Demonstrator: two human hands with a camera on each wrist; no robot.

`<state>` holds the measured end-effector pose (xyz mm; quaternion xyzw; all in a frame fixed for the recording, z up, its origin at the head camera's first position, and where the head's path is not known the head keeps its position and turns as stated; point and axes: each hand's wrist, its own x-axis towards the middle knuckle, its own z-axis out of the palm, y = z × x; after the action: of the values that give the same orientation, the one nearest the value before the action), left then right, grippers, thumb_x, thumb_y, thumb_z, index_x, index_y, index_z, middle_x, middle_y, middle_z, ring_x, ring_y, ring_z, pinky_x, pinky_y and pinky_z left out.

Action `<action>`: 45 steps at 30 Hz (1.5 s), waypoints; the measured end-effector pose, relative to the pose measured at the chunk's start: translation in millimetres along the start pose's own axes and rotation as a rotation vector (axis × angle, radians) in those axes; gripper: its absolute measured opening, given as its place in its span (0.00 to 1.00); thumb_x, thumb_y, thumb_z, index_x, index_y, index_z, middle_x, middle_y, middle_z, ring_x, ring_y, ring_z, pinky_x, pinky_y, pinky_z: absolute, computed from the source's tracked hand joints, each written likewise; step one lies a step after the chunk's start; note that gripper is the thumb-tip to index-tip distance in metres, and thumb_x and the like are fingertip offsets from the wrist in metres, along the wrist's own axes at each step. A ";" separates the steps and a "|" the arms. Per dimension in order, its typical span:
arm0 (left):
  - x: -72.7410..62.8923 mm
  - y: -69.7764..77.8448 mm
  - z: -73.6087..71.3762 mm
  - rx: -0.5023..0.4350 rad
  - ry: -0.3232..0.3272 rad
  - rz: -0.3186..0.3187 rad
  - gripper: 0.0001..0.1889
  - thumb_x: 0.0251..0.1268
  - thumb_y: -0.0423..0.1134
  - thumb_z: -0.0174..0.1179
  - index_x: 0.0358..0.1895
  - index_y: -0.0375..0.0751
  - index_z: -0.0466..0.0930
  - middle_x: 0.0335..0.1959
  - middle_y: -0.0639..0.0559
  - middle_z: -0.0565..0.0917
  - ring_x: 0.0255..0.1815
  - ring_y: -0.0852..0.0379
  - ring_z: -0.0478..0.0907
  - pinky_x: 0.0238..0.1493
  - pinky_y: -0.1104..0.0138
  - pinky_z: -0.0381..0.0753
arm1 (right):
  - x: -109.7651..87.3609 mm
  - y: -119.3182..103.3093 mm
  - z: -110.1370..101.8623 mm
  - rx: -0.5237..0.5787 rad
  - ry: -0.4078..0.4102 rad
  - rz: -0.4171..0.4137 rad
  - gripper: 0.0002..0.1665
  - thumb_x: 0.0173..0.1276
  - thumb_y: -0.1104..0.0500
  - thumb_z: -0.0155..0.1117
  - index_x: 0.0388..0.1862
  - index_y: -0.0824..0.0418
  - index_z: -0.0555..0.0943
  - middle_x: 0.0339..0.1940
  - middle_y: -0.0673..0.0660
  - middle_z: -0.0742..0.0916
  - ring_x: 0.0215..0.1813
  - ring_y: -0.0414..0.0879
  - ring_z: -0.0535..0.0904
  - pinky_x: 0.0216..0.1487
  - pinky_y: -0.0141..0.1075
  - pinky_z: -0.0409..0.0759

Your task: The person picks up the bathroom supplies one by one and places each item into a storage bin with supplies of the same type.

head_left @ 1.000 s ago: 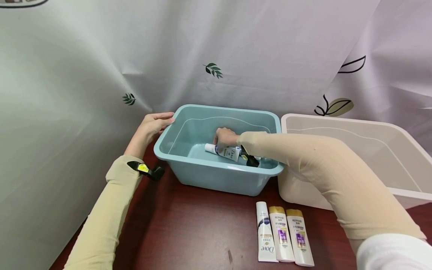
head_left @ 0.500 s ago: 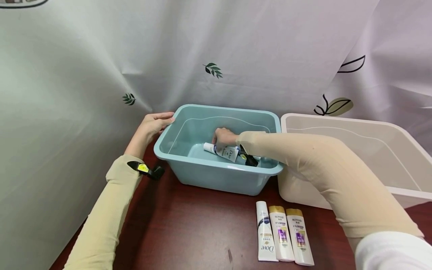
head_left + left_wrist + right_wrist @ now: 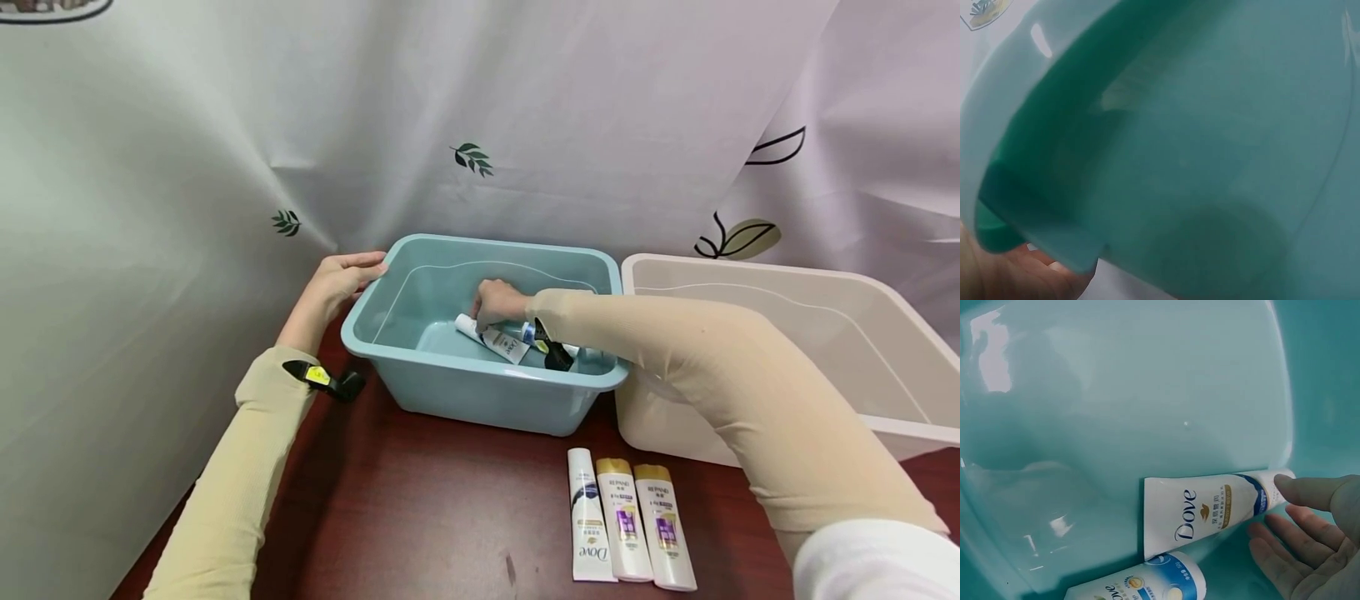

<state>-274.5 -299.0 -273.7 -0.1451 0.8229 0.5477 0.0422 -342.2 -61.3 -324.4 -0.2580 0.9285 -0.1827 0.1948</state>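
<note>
One white tube [image 3: 1200,512], lying in the blue tub [image 3: 480,400]; long axis slanting from cap [image 3: 466,323], at the right hand [image 3: 498,302], rightward and nearer the person. Right hand nearer: fingers loosely bent, not wrapped round it. Left hand [image 3: 335,279]: fingers extended, against the tub's left end.

Two bottles [image 3: 625,518] lie before the right tub [image 3: 667,427], a tube [image 3: 510,344] in the left tub [image 3: 480,396].

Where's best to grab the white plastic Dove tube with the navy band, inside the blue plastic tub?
Probably by its narrow white cap, from above: the navy-banded tube lies on its side, and a white-and-blue plastic bottle-like tube crowds its wide, flat end.
</note>
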 end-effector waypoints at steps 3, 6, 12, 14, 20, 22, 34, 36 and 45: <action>-0.9 -0.1 0.1 0.001 0.003 0.004 0.27 0.69 0.46 0.57 0.70 0.49 0.68 0.70 0.47 0.69 0.50 0.58 0.74 0.48 0.69 0.75 | -1.6 -1.7 -1.1 0.012 0.016 -0.003 0.13 0.59 0.61 0.71 0.43 0.62 0.86 0.45 0.57 0.88 0.43 0.47 0.82 0.47 0.37 0.80; -1.0 -0.2 0.6 -0.001 0.008 0.004 0.27 0.69 0.46 0.57 0.69 0.49 0.68 0.70 0.47 0.69 0.49 0.59 0.74 0.47 0.69 0.75 | -2.7 -3.1 -1.8 0.022 0.022 0.001 0.10 0.59 0.60 0.71 0.40 0.61 0.87 0.42 0.56 0.88 0.40 0.45 0.80 0.44 0.36 0.79; -0.6 -0.9 1.4 -0.002 0.009 0.001 0.27 0.69 0.47 0.57 0.69 0.50 0.68 0.70 0.47 0.69 0.49 0.58 0.74 0.48 0.68 0.75 | -5.4 -4.5 -3.9 0.033 0.021 0.027 0.09 0.59 0.59 0.71 0.38 0.61 0.87 0.40 0.55 0.88 0.37 0.43 0.77 0.39 0.32 0.75; -1.0 -0.7 1.3 0.000 0.013 0.000 0.26 0.69 0.47 0.57 0.69 0.50 0.68 0.70 0.47 0.69 0.49 0.58 0.74 0.47 0.69 0.75 | -6.8 -4.7 -5.1 0.044 0.019 0.036 0.10 0.59 0.59 0.71 0.40 0.61 0.87 0.41 0.55 0.87 0.36 0.43 0.77 0.38 0.32 0.75; -0.8 -0.7 1.7 -0.001 0.011 0.002 0.26 0.69 0.47 0.57 0.69 0.50 0.68 0.70 0.47 0.69 0.49 0.58 0.74 0.47 0.69 0.75 | -10.6 -5.0 -9.1 0.089 0.015 0.065 0.15 0.59 0.60 0.71 0.46 0.62 0.85 0.46 0.56 0.87 0.41 0.46 0.82 0.43 0.36 0.82; -1.0 -0.4 1.7 -0.002 0.012 0.002 0.26 0.69 0.47 0.57 0.69 0.51 0.68 0.70 0.47 0.69 0.50 0.58 0.74 0.48 0.69 0.75 | -10.9 -5.3 -10.3 0.107 0.014 0.078 0.17 0.59 0.60 0.71 0.47 0.62 0.85 0.48 0.57 0.87 0.44 0.48 0.84 0.45 0.37 0.83; -1.8 -1.2 0.7 0.001 0.017 0.005 0.26 0.69 0.47 0.57 0.69 0.50 0.68 0.70 0.47 0.68 0.51 0.57 0.73 0.48 0.68 0.74 | -13.0 -9.5 -15.2 0.150 0.008 0.079 0.16 0.60 0.61 0.70 0.47 0.63 0.84 0.46 0.58 0.87 0.43 0.50 0.84 0.42 0.34 0.83; -1.9 -1.1 0.7 0.000 0.021 0.004 0.26 0.69 0.48 0.57 0.69 0.50 0.69 0.70 0.48 0.68 0.50 0.58 0.73 0.47 0.69 0.74 | -14.7 -10.6 -17.0 0.151 0.009 0.077 0.16 0.60 0.61 0.70 0.47 0.63 0.84 0.46 0.59 0.87 0.45 0.51 0.85 0.43 0.34 0.83; -3.0 -1.2 1.5 -0.010 0.029 0.001 0.27 0.68 0.48 0.58 0.69 0.50 0.69 0.70 0.47 0.69 0.47 0.60 0.74 0.48 0.68 0.74 | -18.0 -13.1 -21.3 0.151 0.001 0.110 0.16 0.61 0.62 0.69 0.49 0.63 0.83 0.49 0.59 0.87 0.47 0.50 0.85 0.45 0.34 0.83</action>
<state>-271.5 -297.4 -274.7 -0.1525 0.8208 0.5497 0.0293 -332.3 -56.9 -295.5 -0.1909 0.9250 -0.2412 0.2232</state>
